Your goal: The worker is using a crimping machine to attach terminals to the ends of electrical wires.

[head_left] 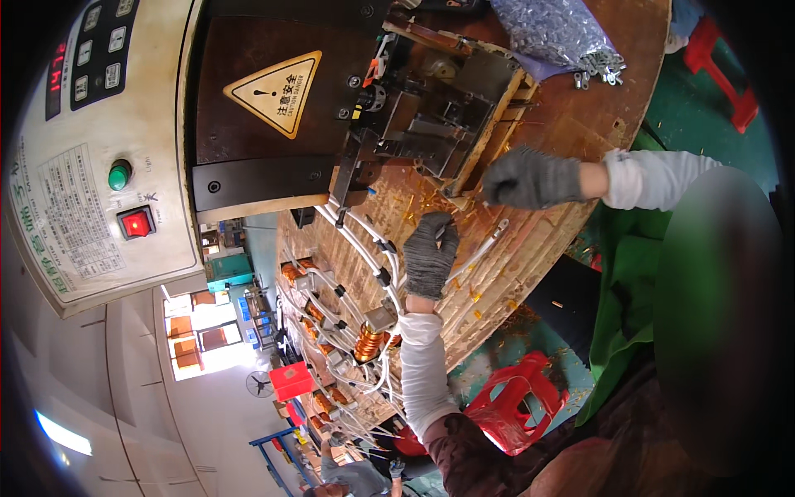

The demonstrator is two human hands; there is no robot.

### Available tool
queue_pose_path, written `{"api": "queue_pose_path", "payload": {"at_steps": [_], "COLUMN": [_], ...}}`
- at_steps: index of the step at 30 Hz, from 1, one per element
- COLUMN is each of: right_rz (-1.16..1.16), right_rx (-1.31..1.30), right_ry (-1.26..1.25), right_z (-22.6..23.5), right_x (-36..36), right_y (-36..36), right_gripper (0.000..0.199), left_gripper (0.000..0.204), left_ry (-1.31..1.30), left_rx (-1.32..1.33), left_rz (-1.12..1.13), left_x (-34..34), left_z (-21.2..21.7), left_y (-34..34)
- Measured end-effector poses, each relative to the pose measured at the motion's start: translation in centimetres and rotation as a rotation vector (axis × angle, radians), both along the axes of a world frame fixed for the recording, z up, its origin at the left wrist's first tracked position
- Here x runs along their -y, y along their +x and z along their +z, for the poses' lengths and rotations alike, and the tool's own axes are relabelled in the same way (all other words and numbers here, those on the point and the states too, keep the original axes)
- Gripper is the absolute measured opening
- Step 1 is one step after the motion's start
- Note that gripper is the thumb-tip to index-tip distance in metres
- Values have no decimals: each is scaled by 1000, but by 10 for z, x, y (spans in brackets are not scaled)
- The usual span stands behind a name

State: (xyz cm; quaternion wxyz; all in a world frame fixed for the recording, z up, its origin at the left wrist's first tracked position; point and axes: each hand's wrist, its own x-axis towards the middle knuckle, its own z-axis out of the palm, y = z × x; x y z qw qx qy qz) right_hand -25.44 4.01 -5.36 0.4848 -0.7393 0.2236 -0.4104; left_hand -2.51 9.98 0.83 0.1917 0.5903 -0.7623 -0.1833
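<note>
My left hand [431, 255], in a dark grey knitted glove, is closed with its fingers curled together above the wooden table. What it holds, if anything, is hidden. A white cable [476, 255] with a metal lug on its end lies beside it, running past the wrist. My right hand [530, 178], gloved the same way, is also closed, close to the corner of the dark metal press tooling [439, 124]. Anything in its fingers is too small or covered to make out. White cables with black bands [383, 277] pass alongside my left hand.
A machine housing [99, 166] with a red switch and a warning sign fills one side. A clear bag of metal lugs [563, 33] lies on the table [530, 240]. Copper coils [368, 341] with cables, yellow scraps, red stools [517, 402] and another person [352, 472] are around.
</note>
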Motion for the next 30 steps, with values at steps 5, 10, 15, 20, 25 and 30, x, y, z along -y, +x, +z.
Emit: {"api": "queue_pose_path", "payload": {"at_steps": [5,10,15,20,25,30], "right_rz": [154,338,358,334,298,263], "right_rx": [-160,15,-147,-300,-561,-631], "right_ry": [376,737,539,484,297,-100], "right_z": [9,12,11,23,21,21], "right_x": [4,-1,3,5,21,24], "right_y": [47,61,65,64,71,71], "right_gripper": [18,34,41,32,22,24], "left_gripper": [17,20,24,28,23,17], "left_ry": [-136,-179,-165,-92,-35,-14], "left_rx": [11,-31,-35,3,21,88], "left_rz": [-14,-48,-61,-138,-182,-141], "left_x": [-11,-12,-9,-9,-9,-10], "left_z": [0,-2,-6,0,-2,-22], "left_y": [3,6,5,7,26,38]}}
